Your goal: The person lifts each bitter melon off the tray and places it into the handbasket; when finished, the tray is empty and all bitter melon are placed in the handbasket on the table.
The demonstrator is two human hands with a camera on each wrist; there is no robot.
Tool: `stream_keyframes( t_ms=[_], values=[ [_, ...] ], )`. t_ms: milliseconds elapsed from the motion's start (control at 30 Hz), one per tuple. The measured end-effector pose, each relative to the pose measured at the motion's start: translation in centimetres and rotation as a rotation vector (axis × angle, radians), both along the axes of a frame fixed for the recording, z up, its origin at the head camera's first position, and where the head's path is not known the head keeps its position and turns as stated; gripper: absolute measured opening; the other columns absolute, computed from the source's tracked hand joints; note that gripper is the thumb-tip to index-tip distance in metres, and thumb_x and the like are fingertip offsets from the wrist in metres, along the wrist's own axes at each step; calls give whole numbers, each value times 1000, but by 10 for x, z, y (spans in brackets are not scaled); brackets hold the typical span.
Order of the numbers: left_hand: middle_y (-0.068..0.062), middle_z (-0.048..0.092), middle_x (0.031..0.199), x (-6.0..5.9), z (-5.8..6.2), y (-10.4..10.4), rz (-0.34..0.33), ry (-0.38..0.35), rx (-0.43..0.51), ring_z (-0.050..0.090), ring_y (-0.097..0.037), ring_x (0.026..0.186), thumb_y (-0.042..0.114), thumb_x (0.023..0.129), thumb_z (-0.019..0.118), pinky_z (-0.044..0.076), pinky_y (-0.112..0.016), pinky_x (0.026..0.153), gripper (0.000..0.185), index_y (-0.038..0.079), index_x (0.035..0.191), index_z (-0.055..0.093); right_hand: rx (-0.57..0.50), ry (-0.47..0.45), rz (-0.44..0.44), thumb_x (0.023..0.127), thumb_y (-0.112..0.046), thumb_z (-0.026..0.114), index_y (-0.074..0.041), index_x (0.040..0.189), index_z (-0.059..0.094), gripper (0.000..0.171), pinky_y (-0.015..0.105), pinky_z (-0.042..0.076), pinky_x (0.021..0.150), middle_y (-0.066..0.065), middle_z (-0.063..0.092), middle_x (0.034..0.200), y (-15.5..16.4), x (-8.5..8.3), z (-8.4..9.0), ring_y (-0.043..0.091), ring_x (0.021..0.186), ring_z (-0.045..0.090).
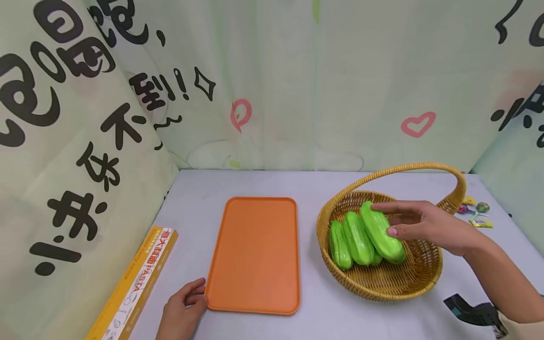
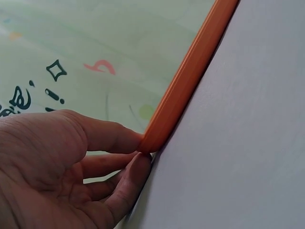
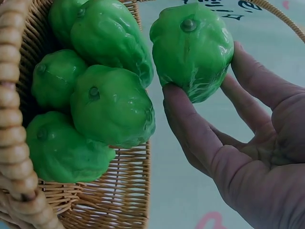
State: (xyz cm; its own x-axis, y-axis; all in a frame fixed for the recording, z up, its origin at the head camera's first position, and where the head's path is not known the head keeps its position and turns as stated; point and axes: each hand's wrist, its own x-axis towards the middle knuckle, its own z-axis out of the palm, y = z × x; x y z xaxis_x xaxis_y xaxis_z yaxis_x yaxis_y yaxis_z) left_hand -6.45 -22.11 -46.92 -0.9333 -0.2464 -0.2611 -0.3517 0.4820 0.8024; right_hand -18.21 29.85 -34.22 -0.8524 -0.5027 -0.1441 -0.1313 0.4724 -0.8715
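Observation:
My right hand (image 1: 437, 226) holds a glossy light-green, gourd-like vegetable (image 1: 381, 232) between thumb and fingers, above the wicker basket (image 1: 374, 293). In the right wrist view this vegetable (image 3: 193, 52) shows a small stem nub and stands apart from the others. Several more green vegetables (image 3: 112, 107) of the same kind lie together inside the basket. At the near left corner of the orange tray (image 1: 255, 255) is my left hand (image 1: 182, 307). The left wrist view shows thumb and finger pinching the tray's corner (image 2: 155, 138). The tray lies flat on the table.
A yellow pasta box (image 1: 133, 283) lies along the table's left side. Small wrapped candies (image 1: 480, 222) are to the right of the basket. The basket's tall handle (image 1: 408, 167) arches over it. Printed curtains (image 1: 289, 94) enclose the white table (image 1: 204, 189).

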Motion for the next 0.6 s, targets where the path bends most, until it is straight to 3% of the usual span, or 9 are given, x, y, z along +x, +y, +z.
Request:
stream_keyframes(
  t_ms=[267,600],
  values=[
    [-3,67,109,-1,0,0,-5,2,-5,62,-16,93,9,87,68,50,-28,76,45,2,131,61,82,69,-8,95,-26,67,-19,143,53,51,28,51,85,18,41,149,-5,-5,0,38,127,48],
    [-3,67,108,-2,-1,0,-2,-26,18,63,-16,93,10,86,69,50,-31,78,46,0,131,61,91,-5,-31,93,-28,69,-15,143,53,54,33,54,83,23,37,150,-9,-6,-1,47,130,42]
  ],
)
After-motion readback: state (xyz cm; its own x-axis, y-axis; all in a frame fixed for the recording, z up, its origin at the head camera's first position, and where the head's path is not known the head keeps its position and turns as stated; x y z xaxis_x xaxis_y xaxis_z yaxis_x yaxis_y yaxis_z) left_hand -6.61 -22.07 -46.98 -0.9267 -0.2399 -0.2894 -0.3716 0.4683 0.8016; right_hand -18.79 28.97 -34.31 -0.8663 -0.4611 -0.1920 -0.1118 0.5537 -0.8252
